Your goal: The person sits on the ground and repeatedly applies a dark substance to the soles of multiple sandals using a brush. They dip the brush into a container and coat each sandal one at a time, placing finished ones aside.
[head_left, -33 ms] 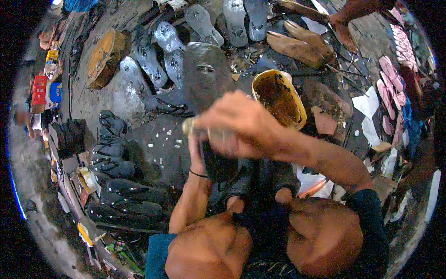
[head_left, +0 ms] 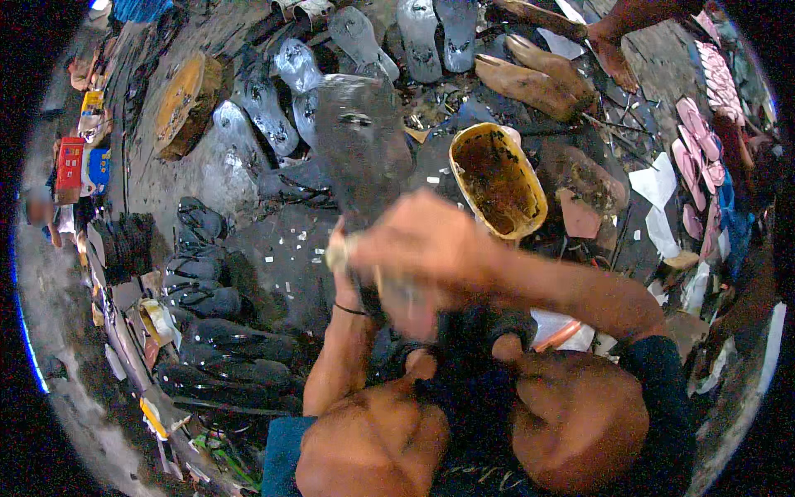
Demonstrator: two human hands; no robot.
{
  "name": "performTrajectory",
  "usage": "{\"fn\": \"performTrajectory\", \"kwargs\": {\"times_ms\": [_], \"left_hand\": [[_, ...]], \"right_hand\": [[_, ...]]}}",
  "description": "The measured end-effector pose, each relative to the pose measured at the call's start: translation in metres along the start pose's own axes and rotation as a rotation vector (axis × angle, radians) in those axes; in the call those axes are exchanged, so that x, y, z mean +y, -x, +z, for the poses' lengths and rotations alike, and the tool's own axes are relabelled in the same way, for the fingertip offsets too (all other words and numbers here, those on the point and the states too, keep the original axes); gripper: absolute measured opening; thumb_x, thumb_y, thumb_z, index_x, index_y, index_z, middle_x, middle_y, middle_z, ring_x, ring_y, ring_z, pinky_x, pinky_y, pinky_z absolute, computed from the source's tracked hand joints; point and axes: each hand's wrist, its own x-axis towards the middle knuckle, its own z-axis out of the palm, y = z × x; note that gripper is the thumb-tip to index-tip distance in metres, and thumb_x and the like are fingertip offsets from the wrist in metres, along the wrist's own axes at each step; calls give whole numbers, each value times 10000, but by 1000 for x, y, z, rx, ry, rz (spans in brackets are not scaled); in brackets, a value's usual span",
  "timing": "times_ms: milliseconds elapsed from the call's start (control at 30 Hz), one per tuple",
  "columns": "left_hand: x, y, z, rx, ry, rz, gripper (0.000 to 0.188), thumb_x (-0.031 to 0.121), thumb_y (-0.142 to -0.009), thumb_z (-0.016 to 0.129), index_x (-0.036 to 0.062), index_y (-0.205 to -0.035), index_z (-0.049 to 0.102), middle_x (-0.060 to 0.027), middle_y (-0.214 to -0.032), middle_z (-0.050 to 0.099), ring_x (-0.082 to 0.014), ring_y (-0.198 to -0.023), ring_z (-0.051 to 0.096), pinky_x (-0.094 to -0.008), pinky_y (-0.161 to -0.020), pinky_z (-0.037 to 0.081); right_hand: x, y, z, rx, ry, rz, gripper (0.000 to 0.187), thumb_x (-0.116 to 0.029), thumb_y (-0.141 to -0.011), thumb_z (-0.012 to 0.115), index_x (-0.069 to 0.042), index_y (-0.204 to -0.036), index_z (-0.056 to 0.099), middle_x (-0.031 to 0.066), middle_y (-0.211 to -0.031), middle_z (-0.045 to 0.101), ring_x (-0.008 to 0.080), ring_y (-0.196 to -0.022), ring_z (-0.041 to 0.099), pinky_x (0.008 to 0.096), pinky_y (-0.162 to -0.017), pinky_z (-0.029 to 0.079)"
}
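Observation:
In front of my shins stands a dark grey, sole-shaped piece (head_left: 360,137), its wide end away from me and blurred by motion. My left hand (head_left: 344,282) grips its near end; most of those fingers are hidden behind the other hand. My right hand (head_left: 426,244) crosses over it, closed round a tool with a pale, rounded end (head_left: 338,253). Motion smears the tool, so its kind cannot be made out. Just right of the sole-shaped piece sits a yellowish tub (head_left: 538,203) with dark brown residue inside.
Black sandals (head_left: 203,286) lie in a row at the left. Shiny grey soles (head_left: 418,41) and brown wooden foot forms (head_left: 530,83) are at the far side. A wood block (head_left: 189,103) stands far left, pink sandals (head_left: 691,153) far right. Another person's foot (head_left: 613,58) is at upper right.
My right hand and the tool have moved toward me, down the sole-shaped piece. That piece has shifted slightly left, and more of the tub shows.

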Motion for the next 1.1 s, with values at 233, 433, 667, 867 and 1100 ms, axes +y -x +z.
{"fn": "performTrajectory", "kwargs": {"times_ms": [233,433,667,867,1100], "left_hand": [[-7,-8,-39,178,-504,90,541,533,-1028,329,125,-1310,544,-87,-1222,622,-221,-1105,599,-401,-971,502],[7,-32,1,119,-339,14,506,462,-1023,335,73,-1179,619,-92,-1028,683,-218,-874,654,-372,-760,560],[-13,-12,21,283,-316,-135,602,551,-1018,341,71,-1287,583,-107,-1204,647,-244,-1092,624,-393,-930,525],[8,-28,-47,42,70,-6,534,425,-1005,384,17,-1268,605,-154,-1202,670,-278,-1055,659,-421,-894,557],[16,-25,-6,-138,50,40,447,305,-1009,369,18,-1257,607,-152,-1197,670,-302,-1051,657,-418,-908,548]], "right_hand": [[5,-17,-5,80,-43,8,320,-206,-784,632,-174,-1096,691,20,-853,593,223,-784,584,374,-659,469],[-41,20,4,-20,-58,-20,345,-216,-786,691,-129,-1119,704,5,-820,606,190,-736,605,355,-661,477],[15,1,-2,69,-33,35,326,-202,-813,635,-140,-1133,652,67,-859,613,305,-750,582,429,-664,461],[-27,16,10,-495,-334,320,228,-223,-897,600,-86,-1055,692,132,-837,690,301,-745,670,426,-655,515],[97,20,-41,365,187,717,168,-150,-939,659,-57,-1079,648,139,-972,704,254,-901,680,366,-817,518]]}}
